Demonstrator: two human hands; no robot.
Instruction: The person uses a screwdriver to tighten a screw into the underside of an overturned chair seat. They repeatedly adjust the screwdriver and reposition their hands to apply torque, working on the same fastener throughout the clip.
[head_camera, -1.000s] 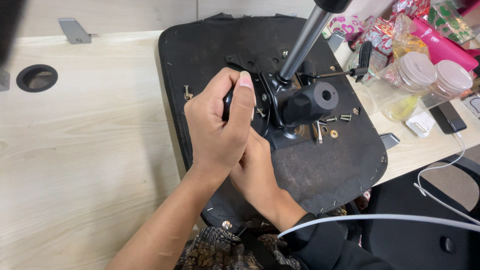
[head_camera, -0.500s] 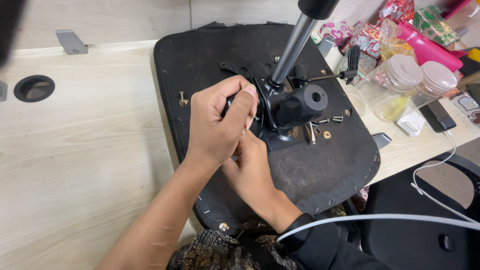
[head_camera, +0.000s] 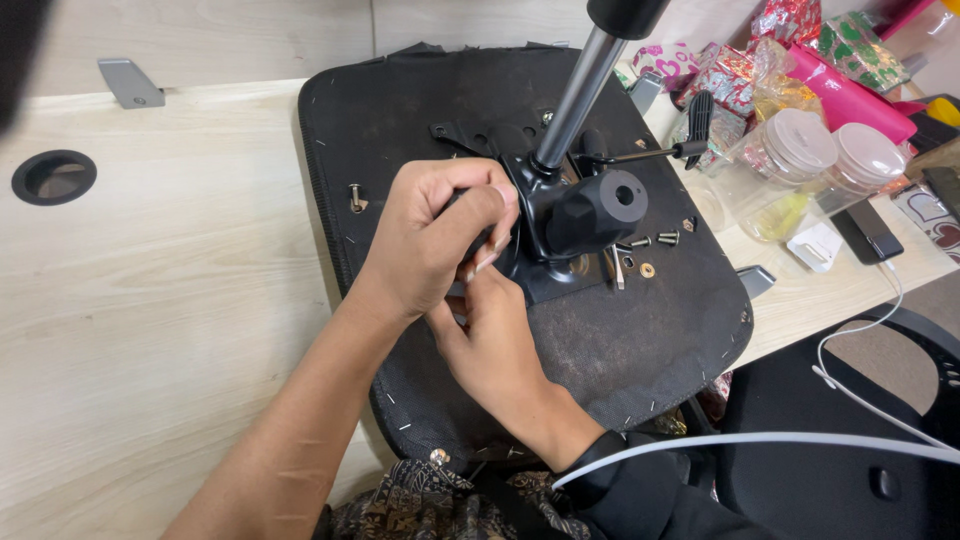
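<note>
Fingers of our left hand (head_camera: 435, 235) curl over something hidden against the black bracket (head_camera: 545, 225); our right hand (head_camera: 490, 335) pinches beneath, grip unclear.

A black metal chair mechanism (head_camera: 560, 215), chrome column upright, sits on the upturned black seat base (head_camera: 640, 330).

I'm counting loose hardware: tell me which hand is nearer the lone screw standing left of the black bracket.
Left. The left hand is just right of the lone screw, on the black bracket; the right hand sits lower and farther away.
</note>
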